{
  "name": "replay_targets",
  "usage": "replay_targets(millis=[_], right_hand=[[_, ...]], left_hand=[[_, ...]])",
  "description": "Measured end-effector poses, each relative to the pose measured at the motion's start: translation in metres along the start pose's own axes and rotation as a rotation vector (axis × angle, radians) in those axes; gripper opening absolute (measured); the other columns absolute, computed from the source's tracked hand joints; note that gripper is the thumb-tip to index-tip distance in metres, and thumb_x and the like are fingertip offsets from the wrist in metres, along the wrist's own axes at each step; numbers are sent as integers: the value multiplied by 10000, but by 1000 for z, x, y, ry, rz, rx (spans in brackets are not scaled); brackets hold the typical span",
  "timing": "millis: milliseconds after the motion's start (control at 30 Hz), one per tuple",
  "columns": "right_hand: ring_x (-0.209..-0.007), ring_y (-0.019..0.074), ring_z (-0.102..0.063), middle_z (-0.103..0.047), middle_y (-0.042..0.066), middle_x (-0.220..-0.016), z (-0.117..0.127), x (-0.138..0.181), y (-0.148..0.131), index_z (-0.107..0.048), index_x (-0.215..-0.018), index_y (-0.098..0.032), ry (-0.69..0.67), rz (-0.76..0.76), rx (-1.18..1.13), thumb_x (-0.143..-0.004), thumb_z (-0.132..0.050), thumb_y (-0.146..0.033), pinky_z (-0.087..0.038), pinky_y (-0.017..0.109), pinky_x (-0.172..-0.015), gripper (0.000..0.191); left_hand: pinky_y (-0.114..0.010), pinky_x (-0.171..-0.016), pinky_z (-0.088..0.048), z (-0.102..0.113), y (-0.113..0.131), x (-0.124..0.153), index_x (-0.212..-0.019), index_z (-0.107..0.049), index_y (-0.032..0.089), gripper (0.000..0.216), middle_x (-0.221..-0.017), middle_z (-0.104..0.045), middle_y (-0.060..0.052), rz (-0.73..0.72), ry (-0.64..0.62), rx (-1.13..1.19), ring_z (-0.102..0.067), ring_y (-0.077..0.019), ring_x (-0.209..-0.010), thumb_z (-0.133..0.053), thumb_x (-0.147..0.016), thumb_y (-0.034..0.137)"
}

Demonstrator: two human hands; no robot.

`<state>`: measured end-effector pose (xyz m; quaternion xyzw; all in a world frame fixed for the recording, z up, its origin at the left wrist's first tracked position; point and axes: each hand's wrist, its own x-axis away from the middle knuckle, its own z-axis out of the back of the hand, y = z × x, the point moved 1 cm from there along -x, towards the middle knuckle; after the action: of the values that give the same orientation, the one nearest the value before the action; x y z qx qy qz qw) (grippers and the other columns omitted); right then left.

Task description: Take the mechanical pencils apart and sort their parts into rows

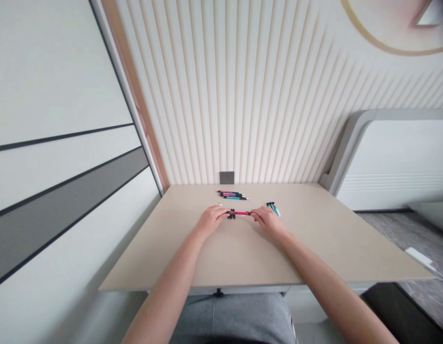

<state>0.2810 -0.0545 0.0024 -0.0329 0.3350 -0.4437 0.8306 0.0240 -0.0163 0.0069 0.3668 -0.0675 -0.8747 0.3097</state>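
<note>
Both my hands rest on a beige table [314, 248], with a pink pen [240, 213] held between them. My left hand [213, 219] pinches its left end, where a small black part [232, 214] sits. My right hand [267, 220] pinches the right end. Behind the hands lies a small group of pink and teal pens [232, 195]. A few teal pens [273, 208] lie just beyond my right hand.
A ribbed white wall panel [243, 95] rises behind the table, with a dark socket plate [226, 177] at its foot. A white cabinet [396, 162] stands to the right. My grey-clad lap [235, 317] shows below the table's front edge.
</note>
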Motion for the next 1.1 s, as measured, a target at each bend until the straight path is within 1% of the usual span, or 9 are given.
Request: replay_targets(millis=[100,267,567,667,733,867,900,1000,1100], right_hand=[[-731,182,-541,-654,54,-727,4,0,-5,-670,-896,-191,59,12,107,-1000,-386,-325,-349,296,-699,331],[-758,189,-544,-656,64,-725,10,0,-11,-678,-915,-193,88,58,198,-997,-406,-346,-336,306,-736,323],[-784,223,-523,-644,89,-740,11,0,-11,-688,-933,-215,62,34,151,-1003,-335,-399,-374,339,-748,404],[-790,226,-522,-635,91,-731,12,1,-13,-690,-921,-217,66,38,149,-1004,-327,-400,-378,340,-753,415],[-801,226,-529,-634,91,-733,14,1,-15,-691,-936,-218,70,41,143,-1002,-336,-401,-375,339,-763,404],[-814,215,-555,-665,73,-800,14,1,-17,-682,-1004,-230,87,-14,17,-991,-373,-407,-377,337,-787,356],[-807,207,-564,-671,66,-811,13,1,-16,-684,-978,-228,85,-48,-50,-991,-369,-415,-385,328,-780,367],[-754,180,-580,-673,48,-798,11,1,-11,-675,-804,-203,43,-158,-258,-988,-331,-461,-412,290,-720,468],[-659,161,-556,-646,31,-718,8,2,-4,-656,-726,-186,-26,-237,-346,-974,-303,-517,-408,268,-634,543]], left_hand=[[-290,-743,-498,1,2,-1,-1030,-693,202,202,-891,-715,-53,5,-21,29,-638,-172,-810,-533,-939,285],[-276,-729,-487,1,1,0,-1024,-695,190,215,-857,-709,-53,19,-40,58,-633,-166,-784,-529,-942,298],[-266,-702,-480,7,7,-1,-988,-709,193,257,-796,-681,-47,21,-106,77,-619,-160,-723,-494,-956,330],[-254,-691,-482,8,9,0,-973,-717,184,269,-788,-678,-48,48,-122,123,-626,-159,-725,-496,-954,336],[-254,-693,-490,7,9,0,-999,-716,175,276,-807,-688,-52,80,-104,167,-638,-161,-732,-495,-954,335],[-296,-761,-513,6,4,1,-1078,-697,185,262,-891,-713,-66,79,3,158,-656,-175,-807,-502,-951,305],[-313,-785,-514,6,3,1,-1087,-694,192,254,-917,-716,-71,61,27,132,-656,-180,-834,-506,-948,292],[-351,-829,-515,6,0,2,-1114,-683,211,243,-976,-720,-78,4,64,58,-650,-190,-894,-517,-942,254],[-366,-844,-515,7,-2,3,-1145,-668,226,253,-1005,-718,-79,-34,83,17,-645,-192,-917,-520,-939,233]])
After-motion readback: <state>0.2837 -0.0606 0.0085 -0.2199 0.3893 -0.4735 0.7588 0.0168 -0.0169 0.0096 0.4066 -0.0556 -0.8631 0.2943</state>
